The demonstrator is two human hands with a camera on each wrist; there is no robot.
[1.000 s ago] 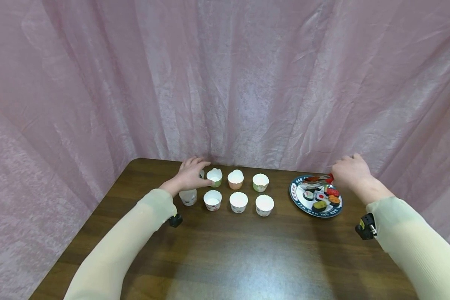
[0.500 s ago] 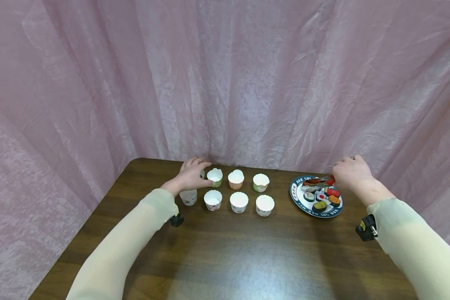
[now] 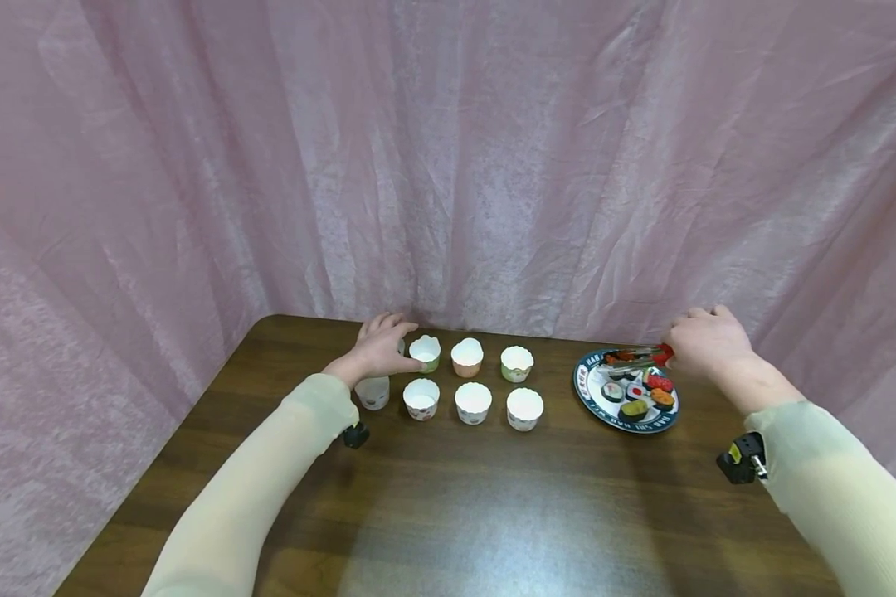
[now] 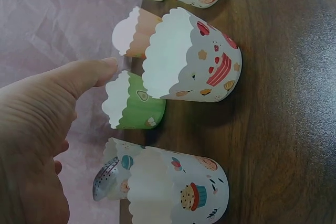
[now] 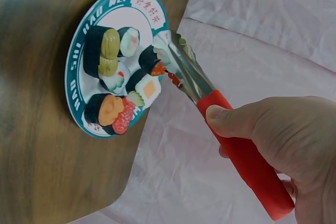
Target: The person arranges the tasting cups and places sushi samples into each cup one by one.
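Note:
My right hand [image 3: 711, 342] grips the red-handled tongs [image 5: 247, 163]. Their metal ends reach over a round plate [image 5: 75, 56] of sushi pieces, close to a dark-wrapped piece with orange-red topping [image 5: 157, 68]; whether they pinch it cannot be told. A yellow-green topped sushi piece [image 5: 108, 51] and an orange-topped one [image 5: 110, 109] lie nearby. On the left, my left hand [image 3: 379, 350] hovers by the paper baking cups, thumb stretched out beside the green cup [image 4: 137, 103]. Its other fingers are mostly hidden. Behind the cupcake-print cup [image 4: 197, 192], another cup holds a silvery speckled piece [image 4: 106, 178].
Paper cups stand in two rows, including an orange cup [image 3: 467, 358], a green cup at the row's right end [image 3: 517, 365] and a white front cup [image 3: 525, 409]. A pink curtain [image 3: 448, 166] hangs behind the brown wooden table [image 3: 448, 497].
My right hand has drawn slightly to the right with the tongs, whose metal ends look closer together. The left hand stays almost where it was.

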